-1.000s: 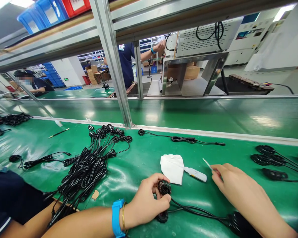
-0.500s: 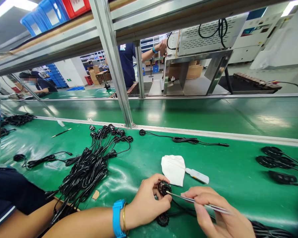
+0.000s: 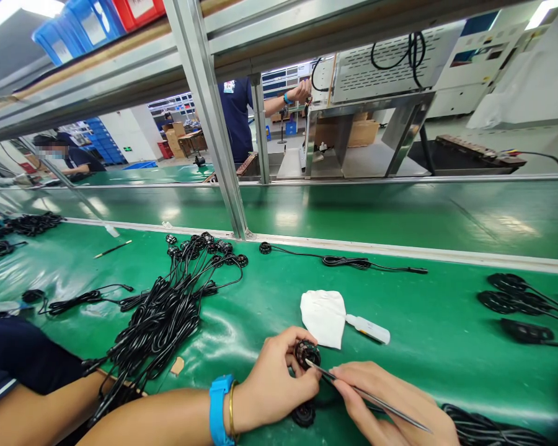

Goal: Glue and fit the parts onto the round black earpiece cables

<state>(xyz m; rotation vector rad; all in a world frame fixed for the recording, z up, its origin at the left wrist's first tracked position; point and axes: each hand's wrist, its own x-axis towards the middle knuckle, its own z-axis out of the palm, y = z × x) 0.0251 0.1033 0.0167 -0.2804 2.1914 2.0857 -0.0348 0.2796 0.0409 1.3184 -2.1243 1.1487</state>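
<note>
My left hand pinches a round black part between thumb and fingers, its open face turned up. In my right hand are slim metal tweezers, gripped like a pen. Their pale tip meets the face of the round part. A second round black part lies just below my left hand. Black cable runs under my right hand, partly hidden. Beyond my hands lie a white cloth and a small clear bottle, its nozzle touching the cloth's edge.
A big tangle of black cables with round ends lies left. One coiled cable rests along the rear edge. More round-ended cables lie right, another bundle near my right hand. A co-worker's forearm is at left; a metal post rises behind.
My right hand has shifted left, closer to the round part, and the tweezers now slope more steeply. Their tip has moved slightly left. My left hand keeps its hold.
</note>
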